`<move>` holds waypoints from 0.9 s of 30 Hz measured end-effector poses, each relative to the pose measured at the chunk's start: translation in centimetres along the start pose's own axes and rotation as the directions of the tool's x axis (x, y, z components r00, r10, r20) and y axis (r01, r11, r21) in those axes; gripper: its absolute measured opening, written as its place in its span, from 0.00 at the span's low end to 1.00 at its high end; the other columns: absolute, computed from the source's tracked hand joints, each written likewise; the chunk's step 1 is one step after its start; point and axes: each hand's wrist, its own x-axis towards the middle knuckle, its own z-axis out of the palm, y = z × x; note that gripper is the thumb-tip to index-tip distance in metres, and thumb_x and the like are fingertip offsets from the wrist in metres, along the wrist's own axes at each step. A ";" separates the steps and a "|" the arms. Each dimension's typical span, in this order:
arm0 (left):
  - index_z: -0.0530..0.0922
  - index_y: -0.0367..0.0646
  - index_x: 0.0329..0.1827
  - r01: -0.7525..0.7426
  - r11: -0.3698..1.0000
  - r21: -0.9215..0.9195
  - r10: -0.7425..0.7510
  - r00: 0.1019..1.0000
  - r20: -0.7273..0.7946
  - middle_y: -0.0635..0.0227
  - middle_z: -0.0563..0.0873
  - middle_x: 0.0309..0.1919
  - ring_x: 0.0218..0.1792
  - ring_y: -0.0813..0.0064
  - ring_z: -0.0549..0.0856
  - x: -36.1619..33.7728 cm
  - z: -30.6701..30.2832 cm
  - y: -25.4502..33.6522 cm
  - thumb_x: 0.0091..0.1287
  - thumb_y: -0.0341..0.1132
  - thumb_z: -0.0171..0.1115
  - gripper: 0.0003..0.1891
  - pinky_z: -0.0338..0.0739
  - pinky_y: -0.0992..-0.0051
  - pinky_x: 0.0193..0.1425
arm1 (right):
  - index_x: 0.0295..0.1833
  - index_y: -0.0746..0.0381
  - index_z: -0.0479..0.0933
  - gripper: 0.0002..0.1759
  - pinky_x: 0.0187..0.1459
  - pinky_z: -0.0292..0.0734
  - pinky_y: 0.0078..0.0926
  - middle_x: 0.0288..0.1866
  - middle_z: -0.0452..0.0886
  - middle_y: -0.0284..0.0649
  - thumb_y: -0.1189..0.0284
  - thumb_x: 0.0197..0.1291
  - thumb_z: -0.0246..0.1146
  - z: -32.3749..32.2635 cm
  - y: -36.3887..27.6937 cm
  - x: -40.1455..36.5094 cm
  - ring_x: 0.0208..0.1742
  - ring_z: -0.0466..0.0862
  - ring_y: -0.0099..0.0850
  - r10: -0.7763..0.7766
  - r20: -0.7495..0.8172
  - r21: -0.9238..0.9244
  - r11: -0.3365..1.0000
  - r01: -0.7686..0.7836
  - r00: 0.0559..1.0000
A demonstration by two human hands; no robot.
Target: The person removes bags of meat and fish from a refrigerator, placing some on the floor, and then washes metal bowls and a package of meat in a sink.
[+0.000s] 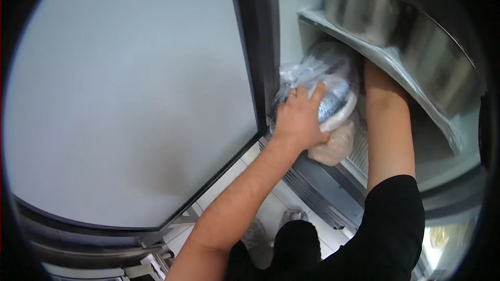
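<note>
My left hand (pixel 299 117) grips a clear plastic bag (pixel 333 91) with blue and white packed contents, at the opening of a refrigerator compartment. Its fingers are bent over the near side of the bag, and a ring shows on one finger. Beneath that bag, a pale pinkish bag (pixel 336 143) rests on the ribbed compartment floor. My right forearm reaches in under the shelf (pixel 364 47), to the right of the bags; the right hand itself is hidden in the dark behind them.
The large open door (pixel 130 99) fills the left side. Above the shelf stands a big metal pot (pixel 390 15). The dark cabinet sill (pixel 328 177) runs below the bags. White floor tiles (pixel 273 205) and my feet show at the bottom.
</note>
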 end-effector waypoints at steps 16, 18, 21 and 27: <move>0.66 0.51 0.75 0.036 0.999 -0.031 -0.037 0.999 -0.031 0.51 0.79 0.55 0.62 0.47 0.82 0.3 0.4 0.2 0.37 0.44 0.89 0.56 0.86 0.55 0.60 | 0.66 0.65 0.81 0.23 0.74 0.70 0.53 0.69 0.80 0.61 0.66 0.70 0.58 0.2 1.6 2.3 0.71 0.78 0.56 -0.015 -0.075 0.045 0.999 0.019 0.997; 0.66 0.51 0.75 0.041 0.999 -0.029 -0.042 0.999 -0.017 0.51 0.79 0.55 0.62 0.46 0.82 0.3 0.2 0.1 0.38 0.44 0.89 0.56 0.85 0.54 0.61 | 0.66 0.65 0.81 0.23 0.73 0.70 0.53 0.68 0.80 0.61 0.66 0.70 0.58 0.3 2.0 2.1 0.71 0.79 0.56 -0.016 -0.079 0.046 0.999 0.019 0.997; 0.66 0.52 0.75 0.063 0.998 -0.030 -0.062 0.998 0.017 0.51 0.78 0.56 0.63 0.46 0.81 0.4 -0.1 0.2 0.39 0.44 0.88 0.55 0.85 0.53 0.62 | 0.66 0.65 0.81 0.23 0.73 0.71 0.53 0.68 0.80 0.61 0.66 0.70 0.58 0.2 2.2 2.0 0.70 0.79 0.56 -0.017 -0.099 0.044 0.999 0.021 0.995; 0.66 0.53 0.77 0.076 0.997 -0.019 -0.076 0.997 0.002 0.50 0.78 0.57 0.64 0.46 0.81 0.3 0.5 0.1 0.41 0.44 0.88 0.56 0.85 0.54 0.63 | 0.65 0.65 0.81 0.23 0.72 0.71 0.53 0.68 0.80 0.61 0.66 0.71 0.57 0.3 2.7 1.4 0.70 0.79 0.57 -0.025 -0.157 0.036 0.999 0.031 0.987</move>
